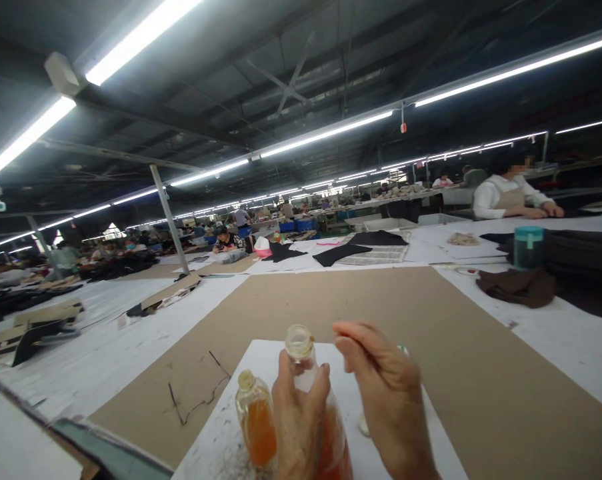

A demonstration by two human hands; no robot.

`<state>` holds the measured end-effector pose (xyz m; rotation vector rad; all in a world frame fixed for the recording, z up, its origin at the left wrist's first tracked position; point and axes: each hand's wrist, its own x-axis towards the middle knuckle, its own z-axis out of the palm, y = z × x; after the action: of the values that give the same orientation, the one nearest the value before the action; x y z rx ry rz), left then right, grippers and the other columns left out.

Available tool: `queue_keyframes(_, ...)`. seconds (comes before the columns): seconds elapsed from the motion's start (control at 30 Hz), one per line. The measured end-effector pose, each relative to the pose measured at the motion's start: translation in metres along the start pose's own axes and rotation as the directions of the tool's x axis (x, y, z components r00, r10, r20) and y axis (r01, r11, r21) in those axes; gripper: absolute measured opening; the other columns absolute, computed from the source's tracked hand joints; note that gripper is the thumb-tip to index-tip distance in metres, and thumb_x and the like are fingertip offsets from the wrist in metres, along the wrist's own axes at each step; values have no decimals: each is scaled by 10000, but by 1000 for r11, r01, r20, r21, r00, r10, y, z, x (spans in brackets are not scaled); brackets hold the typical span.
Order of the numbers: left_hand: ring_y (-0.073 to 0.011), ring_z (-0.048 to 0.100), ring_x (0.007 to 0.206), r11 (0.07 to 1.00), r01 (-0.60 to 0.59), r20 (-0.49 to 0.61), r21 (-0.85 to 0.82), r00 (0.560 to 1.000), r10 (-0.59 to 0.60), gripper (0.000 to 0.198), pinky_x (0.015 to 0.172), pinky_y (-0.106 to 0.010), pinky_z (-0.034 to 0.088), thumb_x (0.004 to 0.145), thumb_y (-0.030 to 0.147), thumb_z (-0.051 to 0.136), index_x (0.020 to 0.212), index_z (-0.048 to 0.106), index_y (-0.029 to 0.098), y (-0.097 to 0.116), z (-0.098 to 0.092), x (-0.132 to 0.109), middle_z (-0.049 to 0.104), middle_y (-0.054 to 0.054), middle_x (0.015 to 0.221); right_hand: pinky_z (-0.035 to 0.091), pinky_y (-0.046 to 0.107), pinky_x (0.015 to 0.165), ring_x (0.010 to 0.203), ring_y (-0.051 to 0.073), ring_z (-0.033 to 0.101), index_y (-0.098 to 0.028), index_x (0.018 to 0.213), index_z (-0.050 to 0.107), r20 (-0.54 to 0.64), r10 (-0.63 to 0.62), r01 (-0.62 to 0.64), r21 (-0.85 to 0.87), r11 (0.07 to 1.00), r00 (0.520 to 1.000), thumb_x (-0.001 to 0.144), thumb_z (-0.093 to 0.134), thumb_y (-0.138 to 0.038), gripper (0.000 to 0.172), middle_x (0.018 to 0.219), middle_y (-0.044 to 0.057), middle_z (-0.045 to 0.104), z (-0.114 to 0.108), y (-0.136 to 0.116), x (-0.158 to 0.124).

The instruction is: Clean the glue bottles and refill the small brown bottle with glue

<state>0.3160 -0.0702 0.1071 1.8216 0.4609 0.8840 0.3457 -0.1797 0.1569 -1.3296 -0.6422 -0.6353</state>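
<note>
My left hand (301, 407) is wrapped around the upper part of a large clear bottle (333, 447), which has orange-red liquid low inside. The bottle's mouth points up and has no cap on it. To the right of the mouth, my right hand (388, 390) is raised with its fingers pinched together; whatever they might hold cannot be made out. A smaller bottle (258, 427) of orange liquid stands just left of my left hand. Partly behind my right hand lies a small whitish round piece (363, 425). All these are over a stained white board (215, 447).
Brown paper (341, 300) covers the table, with a thin dark wire (201, 403) at left. Toward the right are a teal-lidded jar (528, 248) and brown cloth (515, 287). Black fabric pieces (343, 253) lie farther back. A co-worker (513, 193) leans over the table at right.
</note>
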Motion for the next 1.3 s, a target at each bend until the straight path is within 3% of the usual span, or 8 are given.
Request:
queue_keyframes(0.17,-245,601,826,1000,9,40,-29,999,-8,409,659,-302,442,755,501,573,1005,541,177,0,5,-1,641,-80,928,469,198,684,787,144,621,-231,913,694,207,180,-193,45,980,962,833,534,-174,188,859,3,664,23,17,-4)
queue_keyframes(0.5,-217,596,651,1000,23,-27,10,999,-23,386,563,-301,434,723,481,566,964,554,180,0,5,-5,653,-77,870,409,228,631,652,137,582,-209,759,673,214,257,-226,-156,961,942,825,482,-158,208,727,-1,617,26,5,0)
queue_keyframes(0.73,-227,608,711,999,-12,-13,-30,1000,11,324,580,-285,447,717,418,564,941,564,184,6,3,-3,663,-70,848,338,275,579,601,154,514,-189,691,574,287,98,-10,-296,955,953,841,407,-238,230,696,19,548,27,9,1)
queue_keyframes(0.87,-212,597,682,999,29,-22,-26,999,-30,340,572,-283,426,730,450,570,950,557,191,6,3,-3,652,-53,858,337,242,553,584,126,465,-186,685,552,404,306,-322,-32,946,862,808,484,-250,155,624,-15,503,19,10,11)
queue_keyframes(0.93,-226,599,736,999,42,-42,4,998,-42,315,632,-302,435,718,452,586,886,558,187,4,1,-1,646,-53,834,304,220,487,480,83,359,-184,635,527,514,368,-549,259,795,775,792,524,-269,178,569,-46,440,10,12,19)
queue_keyframes(1.03,-237,591,798,999,12,-80,35,997,-9,279,718,-325,435,710,450,586,803,544,190,0,-1,4,636,-53,794,271,212,441,427,44,250,-172,630,556,493,355,-603,561,568,794,758,605,-317,199,614,-44,485,-3,19,26)
queue_keyframes(1.2,-242,602,823,999,16,-41,37,999,-14,299,710,-328,441,717,448,595,867,540,195,-1,1,4,642,-52,842,382,214,530,570,104,467,-194,711,687,299,328,-402,236,885,896,750,655,-243,70,684,-5,591,-2,27,12)
queue_keyframes(1.3,-240,610,843,1000,18,-30,14,999,-18,301,751,-334,451,727,439,608,881,541,190,0,1,3,648,-54,850,447,225,613,670,144,562,-205,705,693,288,233,-279,129,952,929,775,599,-181,120,747,13,627,8,26,-1)
